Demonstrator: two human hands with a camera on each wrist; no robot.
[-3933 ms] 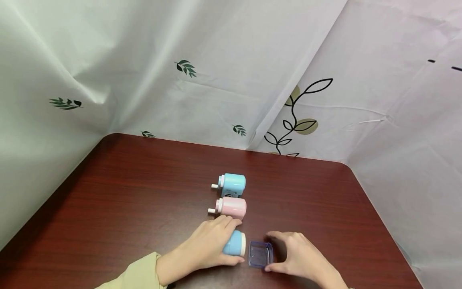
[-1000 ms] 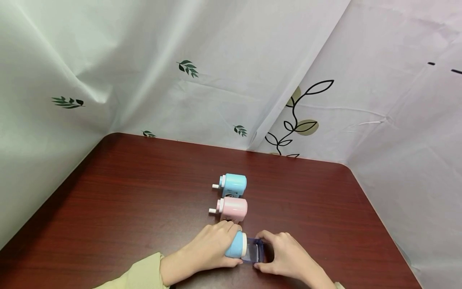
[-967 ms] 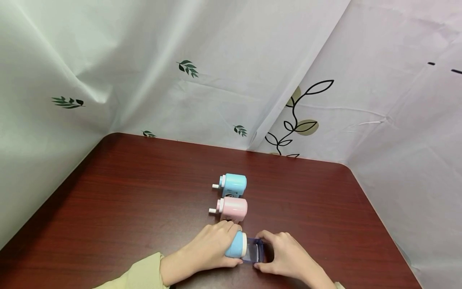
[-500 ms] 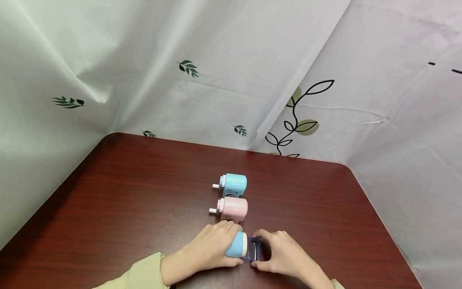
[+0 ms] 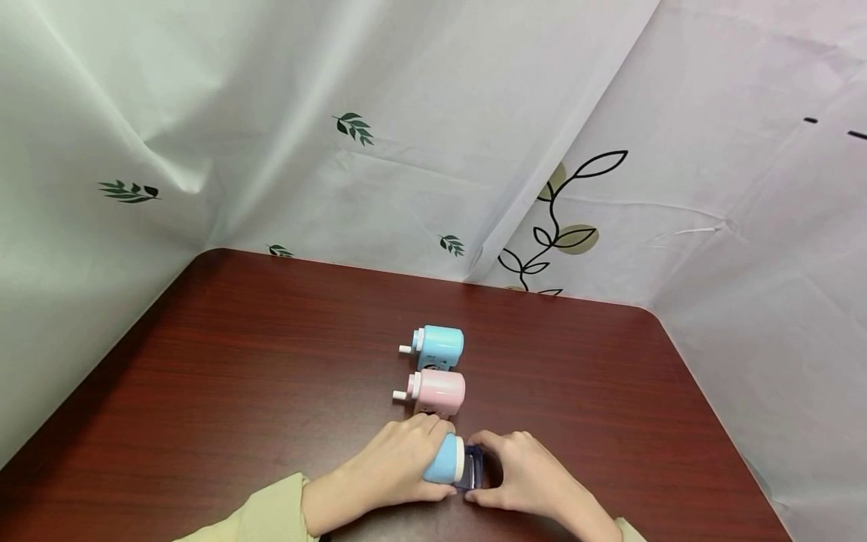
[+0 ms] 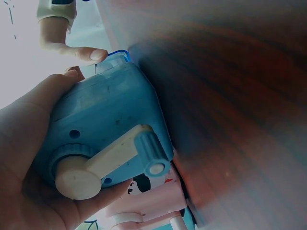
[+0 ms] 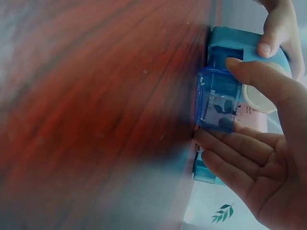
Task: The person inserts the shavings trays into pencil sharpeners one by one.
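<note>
Against the table, my left hand [image 5: 389, 467] grips a blue hand-crank pencil sharpener [image 5: 443, 461]. Its white crank [image 6: 112, 155], with a blue knob, faces the left wrist camera. With thumb and fingers on opposite sides, my right hand [image 5: 531, 482] holds the clear blue shavings drawer [image 7: 217, 103]. The drawer is partly inside the opening at the sharpener's lower end, and its outer part sticks out toward my right palm. My left palm and fingers hide much of the sharpener's top in the head view.
A pink crank sharpener [image 5: 440, 390] stands just beyond my left hand, and a light blue one [image 5: 443, 346] behind it, both with cranks toward the left. The dark red wooden table [image 5: 284, 339] ends at a white patterned curtain [image 5: 406, 188].
My right hand has moved left, sliding the drawer from beside the sharpener further into it. My left hand has stayed nearly still on the sharpener.
</note>
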